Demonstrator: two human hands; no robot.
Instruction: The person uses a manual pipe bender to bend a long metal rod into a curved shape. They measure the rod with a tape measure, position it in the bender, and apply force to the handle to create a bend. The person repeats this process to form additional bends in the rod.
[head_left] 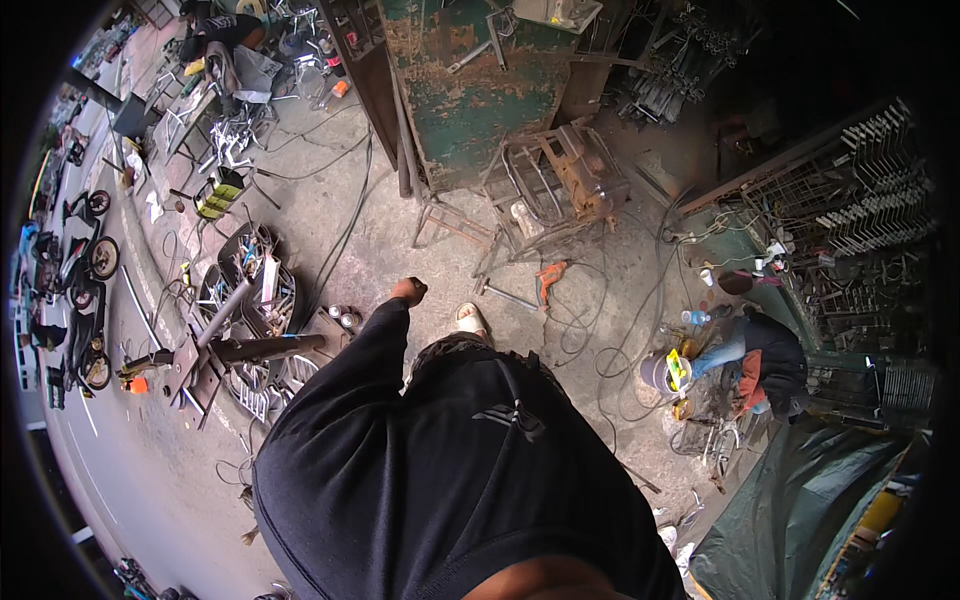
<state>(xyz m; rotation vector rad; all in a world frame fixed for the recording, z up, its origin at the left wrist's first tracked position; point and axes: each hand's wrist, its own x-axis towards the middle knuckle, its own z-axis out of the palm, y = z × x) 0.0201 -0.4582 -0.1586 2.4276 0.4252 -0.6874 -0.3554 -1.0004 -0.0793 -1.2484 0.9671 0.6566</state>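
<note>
My left hand (408, 291) hangs in front of me at the end of a black sleeve, its fingers curled closed. Its palm is turned from view, so I cannot make out whether anything is inside. Below it lies bare concrete, with my sandalled foot (470, 320) just to its right. Two small cans (343, 316) stand to the lower left of the hand. A hammer (508, 295) and an orange power drill (548, 281) lie on the floor to the right, apart from the hand. My right hand is out of the picture.
A rusty metal frame (560, 185) stands ahead, by a worn green panel (480, 110). Cables (606, 350) loop over the floor at right, near a crouching person (765, 365). At left are a metal stand (205, 355), a bin of scrap (255, 270) and parked motorcycles (85, 270).
</note>
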